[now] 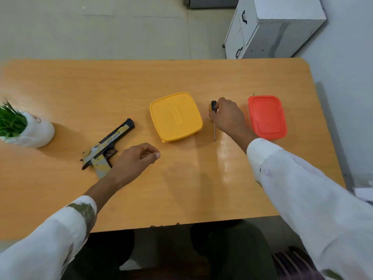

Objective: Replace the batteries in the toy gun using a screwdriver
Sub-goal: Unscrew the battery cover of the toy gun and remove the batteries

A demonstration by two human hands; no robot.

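The toy gun lies flat on its side on the left part of the counter, with its black nose pointing up and away and its yellow handle pointing back toward the person. It looks like hard plastic, so I think it is light and stiff and a bit smooth, and it could slide on the shiny wood. The fat handle looks like the best place to hold it, because the long top is thin. The left hand is just beside that handle but not touching it; its fingers are softly curled and I can see nothing in them. The right hand is well away on the other side, with its fingers wrapped round the black and yellow top of the screwdriver — the thin metal end points back toward the person, low over the counter. A yellow box with its lid on sits between the gun and the screwdriver. A red box sits just past the right hand. A green plant in a white pot stands at the far left edge.
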